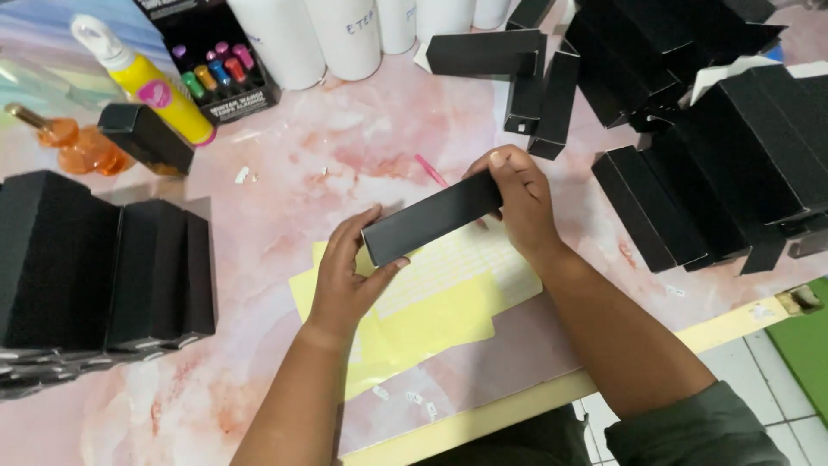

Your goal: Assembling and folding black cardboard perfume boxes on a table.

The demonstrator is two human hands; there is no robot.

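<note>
Two hands are closed on one long black carton (431, 217), which is held just above the yellow sticker sheets (448, 315) near the front edge of the pink marbled table (285, 181). The carton's long axis is seen to run from about eight o'clock to two o'clock, the lower end being toward the left hand (345, 276) and the higher end toward the right hand (517, 198). The left hand is curled around the eight-o'clock end, thumb on the near face and fingers wrapped over the far edge. The right hand is cupped over the two-o'clock end from above, fingers bent down across its top. Neither hand is nearer than the other; each end is gripped. Both forearms are brought in from six o'clock. Stacked black cartons (103, 259) are ranged at nine o'clock, and a second heap of black cartons (733, 164) at two to three o'clock.
</note>
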